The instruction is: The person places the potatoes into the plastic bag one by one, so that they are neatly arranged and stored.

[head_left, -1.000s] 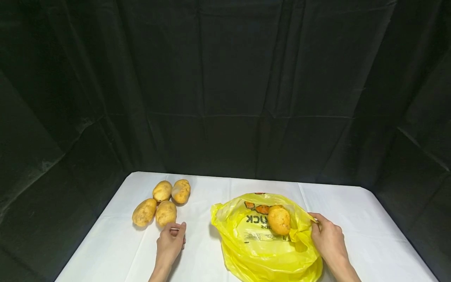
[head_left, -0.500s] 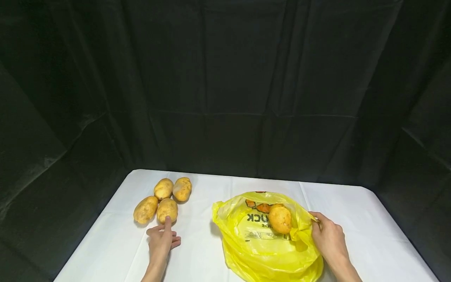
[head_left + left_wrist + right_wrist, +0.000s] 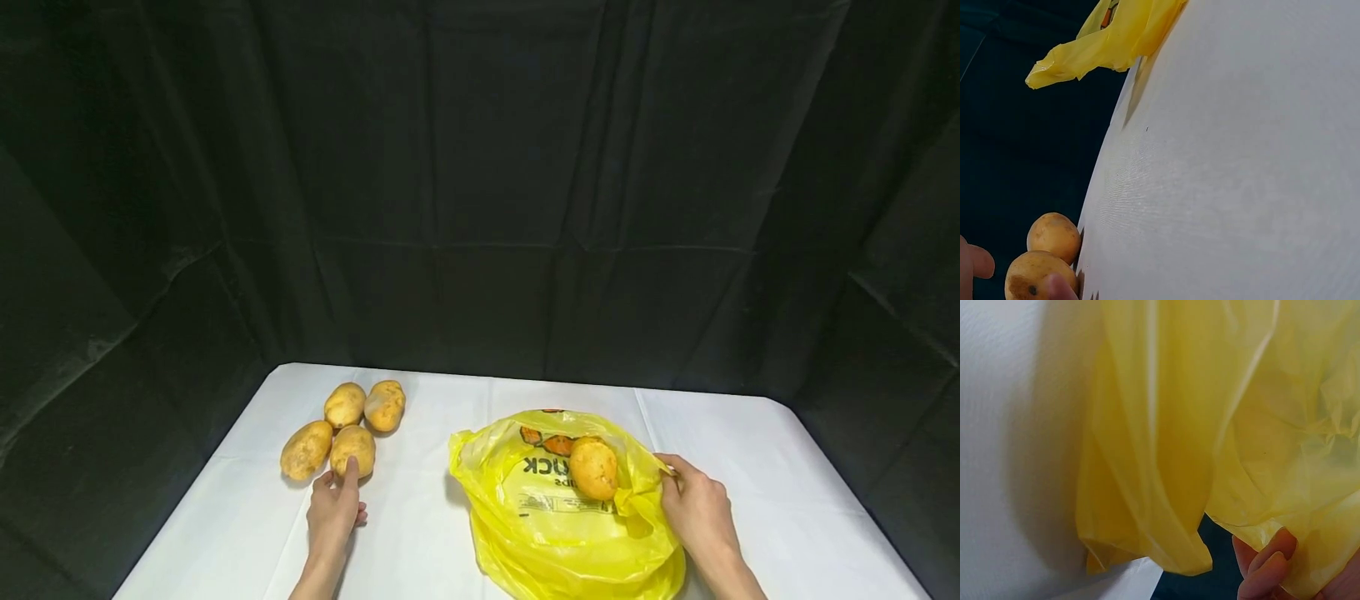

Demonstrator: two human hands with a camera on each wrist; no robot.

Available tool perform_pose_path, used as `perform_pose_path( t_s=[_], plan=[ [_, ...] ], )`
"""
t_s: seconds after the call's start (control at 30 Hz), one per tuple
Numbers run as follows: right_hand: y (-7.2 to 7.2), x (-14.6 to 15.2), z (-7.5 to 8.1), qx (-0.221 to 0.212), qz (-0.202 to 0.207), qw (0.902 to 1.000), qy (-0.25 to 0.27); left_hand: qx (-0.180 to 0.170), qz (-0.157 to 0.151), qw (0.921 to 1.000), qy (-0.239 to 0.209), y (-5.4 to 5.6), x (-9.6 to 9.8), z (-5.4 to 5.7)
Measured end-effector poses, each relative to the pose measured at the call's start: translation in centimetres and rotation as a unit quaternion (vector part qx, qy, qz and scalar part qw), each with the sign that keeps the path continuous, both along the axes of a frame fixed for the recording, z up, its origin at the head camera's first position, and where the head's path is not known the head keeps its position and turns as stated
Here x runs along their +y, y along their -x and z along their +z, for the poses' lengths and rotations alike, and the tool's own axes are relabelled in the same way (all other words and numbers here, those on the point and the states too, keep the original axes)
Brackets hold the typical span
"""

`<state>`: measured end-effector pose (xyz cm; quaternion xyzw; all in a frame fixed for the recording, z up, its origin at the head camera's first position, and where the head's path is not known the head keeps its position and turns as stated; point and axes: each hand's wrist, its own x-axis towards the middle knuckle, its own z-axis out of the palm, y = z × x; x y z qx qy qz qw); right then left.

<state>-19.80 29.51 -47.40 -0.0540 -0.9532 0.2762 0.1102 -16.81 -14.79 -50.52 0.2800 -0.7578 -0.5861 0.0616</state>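
My left hand [image 3: 332, 512] is at the near side of a potato [image 3: 352, 448], one digit overlapping its lower edge. In the left wrist view a fingertip [image 3: 1060, 287] lies in front of that potato, and another digit [image 3: 981, 262] stands apart from it. My right hand [image 3: 699, 504] pinches the right rim of a yellow plastic bag [image 3: 570, 554]; in the right wrist view the fingertips [image 3: 1282, 547] grip the thin film. The bag's mouth faces up, and a potato [image 3: 594, 468] shows inside, near its right side.
Three more potatoes cluster about the near one: a left one [image 3: 307, 450], a back one [image 3: 346, 406] and a back-right one [image 3: 386, 406]. All rest on the white-covered table [image 3: 427, 483]. Black cloth [image 3: 480, 208] hangs behind and along both sides.
My left hand, earlier with fingers curled to the right of the near potato's lower edge, has opened and moved left and up against it. The right hand keeps its grip on the bag's rim.
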Motion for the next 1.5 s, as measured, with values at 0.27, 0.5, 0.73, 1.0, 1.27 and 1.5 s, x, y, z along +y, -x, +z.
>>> perform_pose_path(
  t_s=[0.27, 0.5, 0.73, 1.0, 1.27, 1.5],
  plan=[
    [-0.1, 0.2, -0.1, 0.027, 0.007, 0.9996, -0.005, 0.031, 0.009, 0.9980, 0.054, 0.4, 0.0, 0.2],
    [-0.3, 0.3, -0.1, 0.026, 0.005, 0.9996, -0.006, 0.032, 0.023, 0.9968, 0.069, 0.8, 0.2, 0.1],
    [-0.1, 0.2, -0.1, 0.019, -0.001, 0.9998, -0.006, 0.051, 0.028, 0.9931, 0.102, 1.3, 0.3, 0.0],
    [-0.1, 0.2, 0.0, -0.004, -0.007, 1.0000, -0.001, 0.052, 0.036, 0.9924, 0.105, 1.5, 0.5, 0.0],
    [-0.3, 0.2, -0.1, 0.009, -0.011, 0.9999, 0.002, 0.066, 0.029, 0.9927, 0.096, 2.0, 0.4, 0.1],
    [-0.2, 0.3, 0.1, 0.020, -0.007, 0.9997, -0.007, 0.085, 0.000, 0.9921, 0.093, 2.3, 0.6, 0.2]
  ],
)
